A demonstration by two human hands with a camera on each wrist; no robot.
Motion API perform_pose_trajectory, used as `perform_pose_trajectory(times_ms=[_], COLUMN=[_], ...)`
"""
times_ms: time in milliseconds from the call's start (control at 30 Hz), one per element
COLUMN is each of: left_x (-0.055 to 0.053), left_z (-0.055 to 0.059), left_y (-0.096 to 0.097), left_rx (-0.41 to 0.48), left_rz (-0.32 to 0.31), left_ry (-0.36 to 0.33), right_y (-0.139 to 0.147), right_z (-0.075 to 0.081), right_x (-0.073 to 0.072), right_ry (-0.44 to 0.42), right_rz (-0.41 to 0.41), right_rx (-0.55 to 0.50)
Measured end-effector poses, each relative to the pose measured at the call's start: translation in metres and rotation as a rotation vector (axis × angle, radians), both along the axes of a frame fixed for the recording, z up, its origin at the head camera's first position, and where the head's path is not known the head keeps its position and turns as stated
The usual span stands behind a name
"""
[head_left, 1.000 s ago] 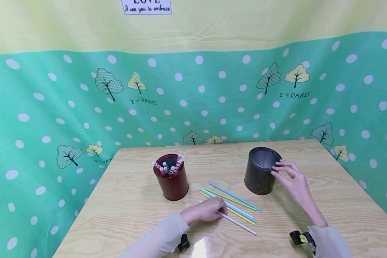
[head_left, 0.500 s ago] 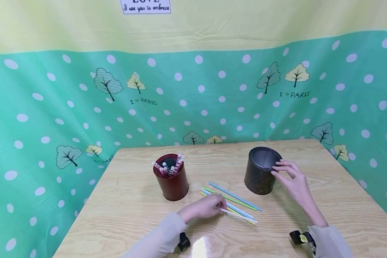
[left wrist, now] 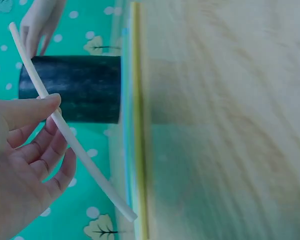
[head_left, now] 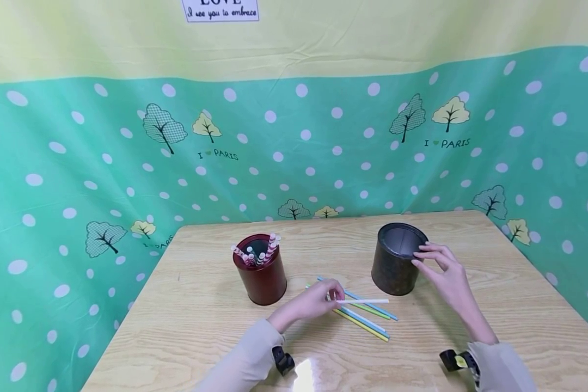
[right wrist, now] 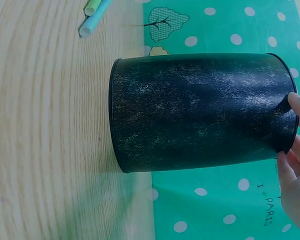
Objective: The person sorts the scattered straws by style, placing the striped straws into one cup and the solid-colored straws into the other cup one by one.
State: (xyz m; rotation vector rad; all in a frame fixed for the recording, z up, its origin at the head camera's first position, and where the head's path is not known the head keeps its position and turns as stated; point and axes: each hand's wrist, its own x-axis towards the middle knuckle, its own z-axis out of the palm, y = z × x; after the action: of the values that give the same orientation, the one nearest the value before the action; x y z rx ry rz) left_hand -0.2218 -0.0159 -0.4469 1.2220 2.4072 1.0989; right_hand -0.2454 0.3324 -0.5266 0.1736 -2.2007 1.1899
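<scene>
Between thumb and forefinger, my left hand [left wrist: 25, 160] pinches a white straw [left wrist: 80, 147], its other fingers loosely curled. In the head view this straw [head_left: 367, 301] points right, held over several coloured straws [head_left: 362, 325], blue, green, white and yellow, lying on the table. My right hand [head_left: 446, 275] grips the rim of an upright black can [head_left: 396, 267] from its right side. In the right wrist view, fingertips [right wrist: 293, 99] rest on the outside of the can near its top edge.
A dark red can [head_left: 264, 280] stands at the left, with several striped straws [head_left: 273, 247] sticking out of it. The wooden table [head_left: 201, 326] meets a green patterned cloth [head_left: 255, 179] at the back and sides. A black wrist camera [head_left: 282, 361] hangs under the left sleeve.
The white straw has been lifted off the table and swung from slanting downward to nearly level in the head view. My left hand has moved slightly away and up; the right has stayed put.
</scene>
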Motion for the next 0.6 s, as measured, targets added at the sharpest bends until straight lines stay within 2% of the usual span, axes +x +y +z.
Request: perform_pose_trajectory(times_ms=[200, 367, 500, 600], left_x=[-0.003, -0.005, 0.003, 0.004], left_z=[0.009, 0.02, 0.048, 0.059], left_y=[0.003, 0.01, 0.015, 0.018], left_rx=[0.052, 0.144, 0.204, 0.266], left_rz=[0.057, 0.091, 0.117, 0.148], left_ry=[-0.041, -0.073, -0.083, -0.087], right_y=[-0.001, -0.002, -0.001, 0.0], right_z=[0.001, 0.002, 0.001, 0.0], right_x=[0.0, 0.001, 0.0, -0.001], right_ry=[0.001, 0.003, 0.005, 0.01], right_rz=[0.003, 0.0, 0.002, 0.004], right_rx=[-0.002, -0.001, -0.003, -0.004])
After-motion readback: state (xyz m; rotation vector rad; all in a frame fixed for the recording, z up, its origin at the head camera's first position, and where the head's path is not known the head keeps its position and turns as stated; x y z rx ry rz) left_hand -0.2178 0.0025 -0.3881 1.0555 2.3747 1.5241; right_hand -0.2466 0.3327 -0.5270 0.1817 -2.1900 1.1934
